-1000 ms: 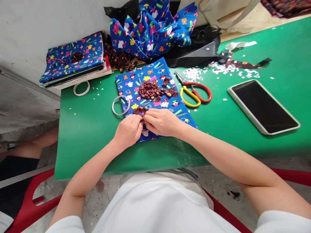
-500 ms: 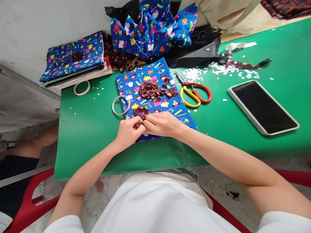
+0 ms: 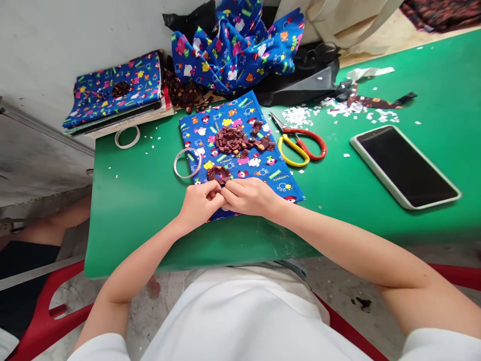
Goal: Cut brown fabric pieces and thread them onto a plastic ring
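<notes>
My left hand and my right hand meet over the front of a blue cartoon-print cloth. Both are closed, fingertips pinched together and touching; what lies between them is hidden. Right behind the fingers is a curved brown patterned band, whose near end goes out of sight at my hands. Farther back on the cloth lies a pile of small brown folded pieces, with a few loose ones to its right. A roll of clear tape rests across the cloth's left edge.
Scissors with one red and one yellow handle lie right of the cloth, near white paper bits. A phone is farther right. Another tape roll, a cloth-topped stack and bunched blue cloth are behind.
My right hand has shifted very slightly toward me, its fingers still pinched against the left. The things on the table stay as they were, apart from a slight camera shift.
</notes>
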